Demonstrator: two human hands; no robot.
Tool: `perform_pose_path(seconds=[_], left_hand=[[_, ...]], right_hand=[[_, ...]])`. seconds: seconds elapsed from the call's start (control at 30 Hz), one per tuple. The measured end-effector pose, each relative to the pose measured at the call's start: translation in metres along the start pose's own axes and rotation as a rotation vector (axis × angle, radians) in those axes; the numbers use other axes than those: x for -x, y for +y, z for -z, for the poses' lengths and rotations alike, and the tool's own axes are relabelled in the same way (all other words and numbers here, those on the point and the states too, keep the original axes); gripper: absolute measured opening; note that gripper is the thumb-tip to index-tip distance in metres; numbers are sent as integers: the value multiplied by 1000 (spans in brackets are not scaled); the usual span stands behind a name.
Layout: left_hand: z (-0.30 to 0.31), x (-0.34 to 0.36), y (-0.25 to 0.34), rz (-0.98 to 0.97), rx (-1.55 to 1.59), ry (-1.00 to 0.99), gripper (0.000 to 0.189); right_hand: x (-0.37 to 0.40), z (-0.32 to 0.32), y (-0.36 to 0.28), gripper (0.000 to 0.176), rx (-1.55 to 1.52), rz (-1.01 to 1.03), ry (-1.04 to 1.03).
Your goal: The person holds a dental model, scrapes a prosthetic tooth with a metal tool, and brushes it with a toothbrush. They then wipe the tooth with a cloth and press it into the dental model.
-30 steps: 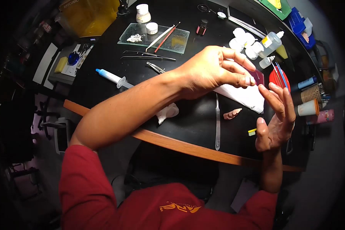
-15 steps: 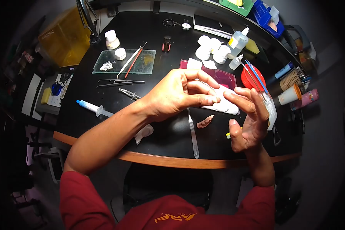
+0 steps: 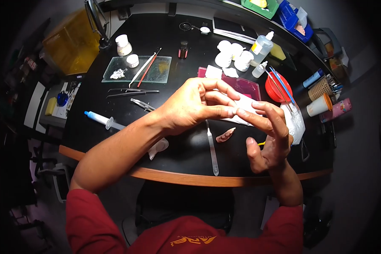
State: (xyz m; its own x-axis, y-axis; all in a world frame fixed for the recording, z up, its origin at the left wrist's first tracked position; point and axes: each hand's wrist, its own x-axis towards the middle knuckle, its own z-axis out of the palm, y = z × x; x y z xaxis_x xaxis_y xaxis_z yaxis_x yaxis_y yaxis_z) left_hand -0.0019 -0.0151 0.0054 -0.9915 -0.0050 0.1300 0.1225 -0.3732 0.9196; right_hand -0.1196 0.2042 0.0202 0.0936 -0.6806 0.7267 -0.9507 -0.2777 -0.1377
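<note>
Evidently mid-work: left fingers point(image 3: 218, 111) curled toward the thumb, any held item indiscernible; right fingers point(image 3: 258, 121) released; white paste point(image 3: 118, 74) deposited; remaining work indeterminable.

The black bench point(image 3: 182, 154) has a curved front edge point(image 3: 190, 180) of orange-brown wood. Bright light falls on its top, while the room around is dim. A black chair point(image 3: 184, 207) stands before it on grey floor point(image 3: 127, 186); behind, left, sits an amber see-through box point(image 3: 70, 46).

Dark red sleeves point(image 3: 95, 222) and shirt point(image 3: 178, 237) with orange lettering.
</note>
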Motion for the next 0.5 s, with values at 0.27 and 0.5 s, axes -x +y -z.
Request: perform_pose_path(seconds=[0.27,0.5], left_hand=[[-2,2,2,0,69,18,35],[-8,4,7,-15,44,26,30]], right_hand=[[-8,-8,-10,66,66,33,87],[-7,-1,-11,62,96,42,140]])
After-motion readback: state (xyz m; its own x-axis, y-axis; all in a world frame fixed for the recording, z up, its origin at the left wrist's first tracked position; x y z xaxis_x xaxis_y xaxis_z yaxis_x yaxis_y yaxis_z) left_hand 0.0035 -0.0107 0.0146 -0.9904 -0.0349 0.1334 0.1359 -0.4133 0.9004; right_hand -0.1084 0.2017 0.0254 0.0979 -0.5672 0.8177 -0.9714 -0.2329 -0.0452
